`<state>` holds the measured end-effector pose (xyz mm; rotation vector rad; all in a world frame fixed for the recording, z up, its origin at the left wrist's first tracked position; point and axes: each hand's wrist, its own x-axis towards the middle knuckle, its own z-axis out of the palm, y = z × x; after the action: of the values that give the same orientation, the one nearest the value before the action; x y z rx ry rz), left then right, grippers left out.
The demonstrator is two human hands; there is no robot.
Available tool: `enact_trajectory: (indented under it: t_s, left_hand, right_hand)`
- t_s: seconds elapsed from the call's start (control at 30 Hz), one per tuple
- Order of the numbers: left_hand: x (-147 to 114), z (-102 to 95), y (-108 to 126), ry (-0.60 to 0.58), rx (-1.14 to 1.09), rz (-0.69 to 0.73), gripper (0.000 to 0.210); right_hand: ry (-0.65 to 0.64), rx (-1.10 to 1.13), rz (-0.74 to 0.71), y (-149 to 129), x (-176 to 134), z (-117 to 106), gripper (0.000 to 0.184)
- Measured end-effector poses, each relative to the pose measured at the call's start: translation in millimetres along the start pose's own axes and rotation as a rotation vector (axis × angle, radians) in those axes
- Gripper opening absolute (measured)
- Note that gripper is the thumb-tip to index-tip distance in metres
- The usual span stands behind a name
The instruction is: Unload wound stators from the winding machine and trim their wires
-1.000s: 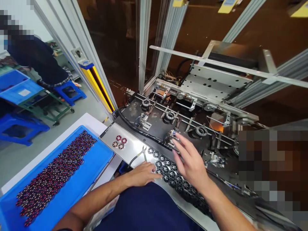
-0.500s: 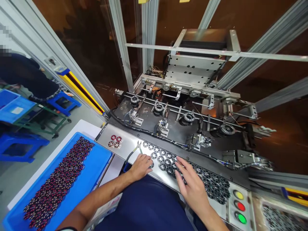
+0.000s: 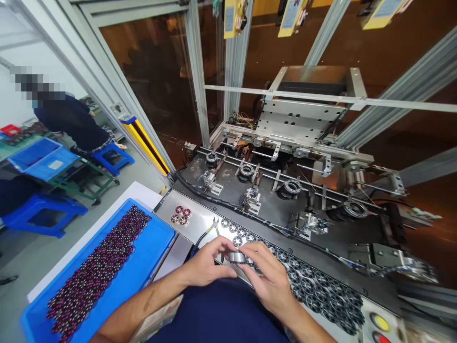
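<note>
Over the metal ledge, my left hand (image 3: 211,261) and my right hand (image 3: 268,272) close together on a round silver stator (image 3: 237,257). It is tipped so that its smooth outer side faces me. The fingertips of both hands pinch it from either side. Rows of similar stators (image 3: 314,287) with black star-like centres cover the ledge beneath and to the right. A pair of side cutters (image 3: 214,226) lies just beyond my left hand, its handles partly hidden. Several red-wound stators (image 3: 183,213) sit farther left on the ledge.
A blue tray (image 3: 157,243) at the left holds many red-and-black stators. Behind the ledge stands a machine with round fixtures (image 3: 246,171) and cables. Push buttons (image 3: 380,322) are at lower right. A person (image 3: 71,119) sits at another bench.
A stator has been lifted between my hands. My right hand has moved left from the rows to meet my left hand. The camera view has shifted.
</note>
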<state>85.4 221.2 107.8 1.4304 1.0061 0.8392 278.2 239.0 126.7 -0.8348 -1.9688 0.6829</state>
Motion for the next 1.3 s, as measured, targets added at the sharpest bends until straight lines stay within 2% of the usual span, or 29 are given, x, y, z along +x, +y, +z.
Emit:
enact_trajectory:
  t_s: [0.1, 0.17, 0.33, 0.4, 0.47, 0.53, 0.63, 0.7, 0.83, 0.9, 0.97, 1.03, 1.17, 1.3]
  left_hand:
    - [-2.4, 7.6, -5.5, 0.076, -0.107, 0.003, 0.044]
    - [-3.3, 8.9, -4.2, 0.132, -0.133, -0.001, 0.039]
    - [-2.9, 2.7, 15.4, 0.23, -0.057, 0.003, 0.027]
    - [-1.8, 0.1, 21.2, 0.248, 0.002, 0.003, 0.026]
    - [-0.9, -1.9, 22.8, 0.246, 0.087, 0.023, 0.026]
    - [-0.6, -3.6, 21.0, 0.223, 0.216, 0.1, 0.026]
    - [-0.1, -4.6, 16.7, 0.136, 0.408, 0.245, 0.028]
    - [0.8, -4.3, 15.3, 0.08, 0.469, 0.287, 0.03]
    - [4.9, -3.8, 11.7, 0.04, 0.438, 0.335, 0.031]
    - [8.6, -5.3, 4.0, 0.033, 0.425, 0.341, 0.032]
    - [13.3, -8.0, -10.2, 0.043, 0.512, 0.29, 0.042]
    - [19.0, -11.0, -29.7, 0.048, 0.657, 0.215, 0.046]
    - [32.3, -13.0, -67.9, -0.065, 0.83, 0.174, 0.03]
    - [44.0, -8.8, -87.5, -0.197, 0.954, 0.164, 0.04]
  right_hand:
    - [0.065, 0.029, -0.007, -3.2, 4.2, 2.4, 0.022]
    - [0.055, 0.039, -0.015, -4.1, 7.5, 1.3, 0.023]
    - [-0.014, 0.034, -0.087, -4.0, 13.9, -6.2, 0.03]
    - [-0.026, 0.04, -0.068, -2.8, 14.4, -10.0, 0.029]
    - [-0.124, 0.053, -0.001, -0.7, 15.5, -15.6, 0.026]
    - [-0.285, 0.071, 0.1, 2.3, 19.1, -22.6, 0.022]
    - [-0.489, 0.138, 0.245, 7.9, 29.3, -32.9, 0.026]
    - [-0.587, 0.205, 0.296, 11.7, 37.0, -37.1, 0.024]
    - [-0.753, 0.334, 0.3, 16.5, 48.6, -37.7, 0.022]
    - [-0.787, 0.391, 0.271, 19.0, 54.2, -38.1, 0.022]
    - [-0.791, 0.414, 0.24, 24.9, 64.7, -43.0, 0.025]
    - [-0.763, 0.369, 0.221, 37.8, 84.2, -53.6, 0.031]
    - [-0.653, 0.151, 0.239, 89.0, 147.7, -79.5, 0.045]
    - [-0.641, 0.062, 0.258, 153.8, 203.6, -80.2, 0.058]
